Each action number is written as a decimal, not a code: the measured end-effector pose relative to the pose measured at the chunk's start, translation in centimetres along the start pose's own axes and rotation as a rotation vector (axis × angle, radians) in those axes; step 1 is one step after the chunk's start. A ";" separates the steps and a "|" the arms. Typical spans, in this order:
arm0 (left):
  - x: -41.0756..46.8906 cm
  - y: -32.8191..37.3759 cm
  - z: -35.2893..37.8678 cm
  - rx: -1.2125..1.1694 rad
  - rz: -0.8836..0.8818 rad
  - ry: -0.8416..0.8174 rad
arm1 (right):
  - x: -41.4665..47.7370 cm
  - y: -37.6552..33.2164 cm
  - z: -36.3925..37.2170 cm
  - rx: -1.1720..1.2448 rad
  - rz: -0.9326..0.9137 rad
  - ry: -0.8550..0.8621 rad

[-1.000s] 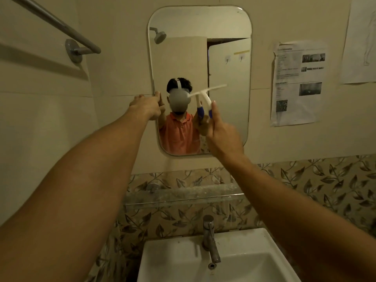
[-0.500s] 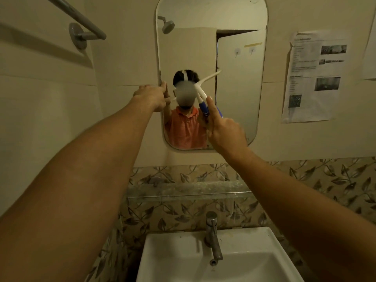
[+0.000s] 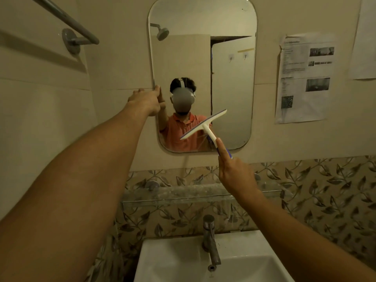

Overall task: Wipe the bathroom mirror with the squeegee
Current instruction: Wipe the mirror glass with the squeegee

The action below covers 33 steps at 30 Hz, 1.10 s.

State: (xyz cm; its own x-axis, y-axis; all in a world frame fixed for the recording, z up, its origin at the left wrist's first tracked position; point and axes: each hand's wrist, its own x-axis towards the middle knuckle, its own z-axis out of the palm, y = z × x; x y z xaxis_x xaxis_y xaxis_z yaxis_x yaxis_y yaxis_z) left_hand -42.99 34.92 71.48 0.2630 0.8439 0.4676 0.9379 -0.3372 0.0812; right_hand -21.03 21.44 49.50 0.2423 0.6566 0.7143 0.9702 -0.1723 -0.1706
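1. The right hand (image 3: 234, 174) is grasping the squeegee (image 3: 204, 126) by its handle. The index finger (image 3: 222, 148) is lying straight along the top of the handle, a placement judged to be steering the blade and adding pressure behind it.
2. The squeegee is sitting in front of the lower centre of the mirror (image 3: 203, 58), just above the bottom edge. The blade is tilting, with its right end higher than its left. Whether the blade edge is touching the glass cannot be told from this view.
3. The left hand (image 3: 145, 100) is gripping the left edge of the mirror at about mid-height, with fingers curled round the rim. This hold is judged to be steadying the mirror against the push of the blade.
4. With the blade this low, the work is judged to be covering the bottom portion of the glass. No streaks or water are readable, so the remaining area cannot be estimated.
5. A glass shelf (image 3: 183, 195), a tap (image 3: 210, 241) and a sink (image 3: 173, 261) are standing directly below the mirror. Any run-off is expected to be falling there. A stroke leaving the bottom edge is risking a knock of the handle against the shelf.
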 end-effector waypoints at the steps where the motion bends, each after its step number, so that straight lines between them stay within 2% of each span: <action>1: -0.1 0.0 0.1 0.000 0.003 -0.002 | -0.4 0.3 0.2 0.010 0.006 -0.009; 7: -0.3 -0.4 0.1 -0.030 0.029 0.010 | 0.6 -0.8 -2.3 0.125 0.017 0.007; 13: -0.1 -0.9 -0.5 -0.143 0.038 0.092 | 10.5 -6.3 -11.9 0.270 -0.017 0.179; 18: 0.3 -1.2 -0.6 -0.159 0.024 0.081 | 17.5 -9.7 -16.3 0.268 0.004 0.211; 24: 0.4 -1.4 -0.8 -0.166 0.030 0.053 | 21.0 -11.8 -16.6 0.209 -0.003 0.154; 33: 0.2 -1.5 -1.0 -0.146 0.009 0.029 | 17.5 -10.4 -12.4 0.124 0.032 0.160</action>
State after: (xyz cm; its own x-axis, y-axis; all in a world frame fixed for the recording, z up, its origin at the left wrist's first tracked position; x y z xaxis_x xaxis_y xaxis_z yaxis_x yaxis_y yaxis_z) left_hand -44.56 35.20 72.29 0.2625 0.8287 0.4943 0.8923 -0.4035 0.2026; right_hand -27.00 25.66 72.21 0.2773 0.5256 0.8043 0.9585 -0.0928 -0.2697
